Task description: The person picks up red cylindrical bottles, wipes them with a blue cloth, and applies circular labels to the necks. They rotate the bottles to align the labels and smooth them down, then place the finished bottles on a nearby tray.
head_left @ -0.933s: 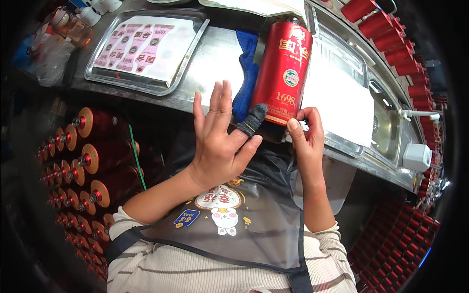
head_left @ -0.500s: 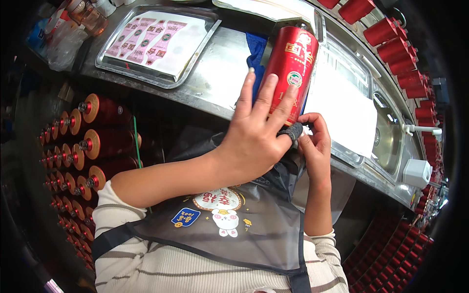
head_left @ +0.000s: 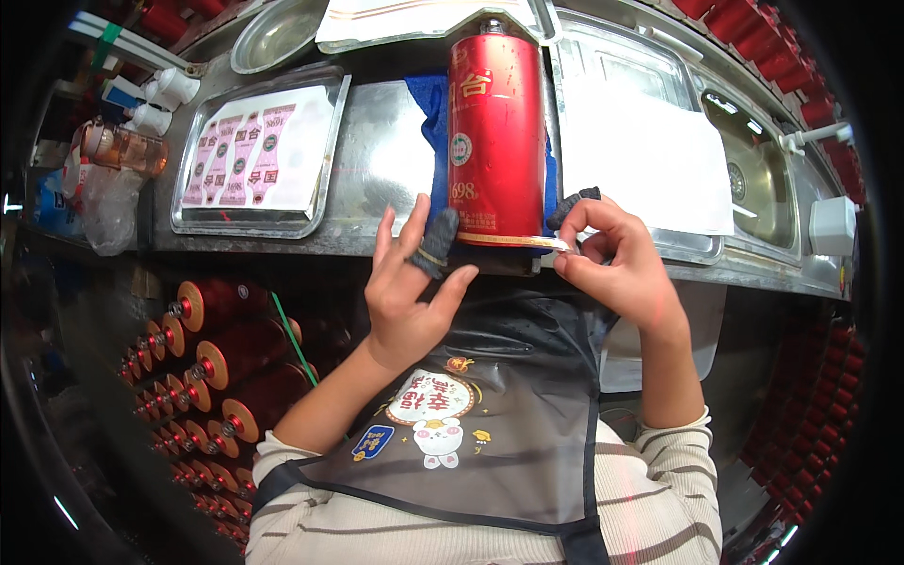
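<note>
A red cylindrical bottle [head_left: 496,132] with gold lettering lies on a blue cloth [head_left: 436,122], its neck pointing away and its gold-edged base toward me. My left hand [head_left: 405,301] is off the bottle, just left of its base. Its fingers are apart and hold nothing; a dark finger cover [head_left: 436,243] is on one of them. At the right end of the base, my right hand [head_left: 617,259] has thumb and finger pinched together. A small pale bit shows at those fingertips, too small to name. Another dark cover sits on a right finger.
A metal tray [head_left: 325,179] with pink-printed label sheets [head_left: 240,155] stands at left. White paper [head_left: 650,169] lies at right, beside a metal sink [head_left: 758,179] and a white jug [head_left: 833,226]. Red bottles [head_left: 226,363] are stacked below the counter. A steel bowl [head_left: 273,38] stands far left.
My left hand has lifted off the bottle and moved left. The bottle has been turned, so its print faces further left. My right hand stays at the base. The whole view has swung.
</note>
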Available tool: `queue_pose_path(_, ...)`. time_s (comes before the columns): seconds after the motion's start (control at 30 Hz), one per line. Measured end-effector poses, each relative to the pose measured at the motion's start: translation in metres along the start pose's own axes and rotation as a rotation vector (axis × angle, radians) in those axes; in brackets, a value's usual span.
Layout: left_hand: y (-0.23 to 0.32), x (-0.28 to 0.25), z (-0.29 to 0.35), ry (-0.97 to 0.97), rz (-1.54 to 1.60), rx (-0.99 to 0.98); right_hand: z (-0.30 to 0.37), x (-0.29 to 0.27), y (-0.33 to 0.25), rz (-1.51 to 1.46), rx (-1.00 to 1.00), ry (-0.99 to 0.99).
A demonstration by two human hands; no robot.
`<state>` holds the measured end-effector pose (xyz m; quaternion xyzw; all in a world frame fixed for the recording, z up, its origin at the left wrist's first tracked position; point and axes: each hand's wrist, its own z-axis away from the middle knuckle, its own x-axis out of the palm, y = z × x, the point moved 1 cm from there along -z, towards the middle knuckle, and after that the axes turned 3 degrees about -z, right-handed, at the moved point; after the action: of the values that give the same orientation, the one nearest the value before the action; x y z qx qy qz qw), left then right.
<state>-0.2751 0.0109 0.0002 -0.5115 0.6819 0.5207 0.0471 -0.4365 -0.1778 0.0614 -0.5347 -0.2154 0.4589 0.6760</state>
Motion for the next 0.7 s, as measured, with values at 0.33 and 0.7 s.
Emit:
queue_pose_path(0.33,0.006,-0.003,-0.006,-0.047,-0.133,0.147,-0.006,-0.009,0.017,-0.295,0.018,0.004)
queue_pose_path(0.7,0.026,-0.01,-0.03,-0.1,-0.32,0.309,-0.002,0.0,0.023,0.327,-0.434,0.288)
